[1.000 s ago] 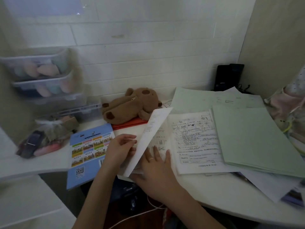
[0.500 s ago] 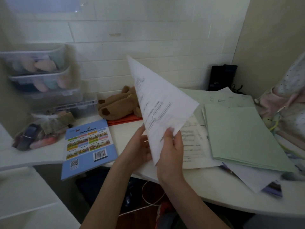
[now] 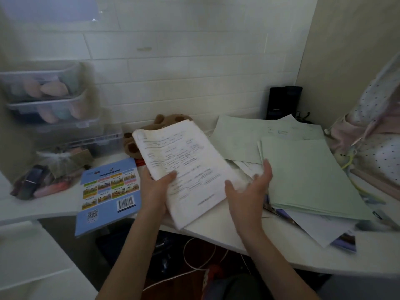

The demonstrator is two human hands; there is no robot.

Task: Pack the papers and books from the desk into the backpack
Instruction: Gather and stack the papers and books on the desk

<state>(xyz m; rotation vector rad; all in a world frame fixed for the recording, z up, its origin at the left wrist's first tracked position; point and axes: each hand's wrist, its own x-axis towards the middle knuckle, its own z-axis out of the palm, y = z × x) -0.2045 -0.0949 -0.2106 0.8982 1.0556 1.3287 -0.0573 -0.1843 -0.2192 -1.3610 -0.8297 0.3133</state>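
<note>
My left hand (image 3: 156, 191) grips a white printed sheet (image 3: 184, 165) by its lower left edge and holds it flat above the white desk (image 3: 303, 258). My right hand (image 3: 249, 191) hovers open beside the sheet's right edge, fingers spread, touching nothing I can make out. A stack of pale green papers (image 3: 307, 176) lies on the desk to the right, over more white sheets (image 3: 320, 228). A blue book (image 3: 108, 191) lies face down at the left, overhanging the desk edge. The pink dotted backpack (image 3: 376, 144) stands at the far right.
A brown plush toy (image 3: 134, 144) sits behind the sheet near the wall. Clear stacked drawers (image 3: 49, 100) and a bag of small items (image 3: 43, 178) occupy the left. A black device (image 3: 283, 102) stands in the back corner. White cables (image 3: 194, 265) hang under the desk.
The sheet has been turned from upright to lying flat, held low over the desk. My right hand has let go of it and moved to the right, now open.
</note>
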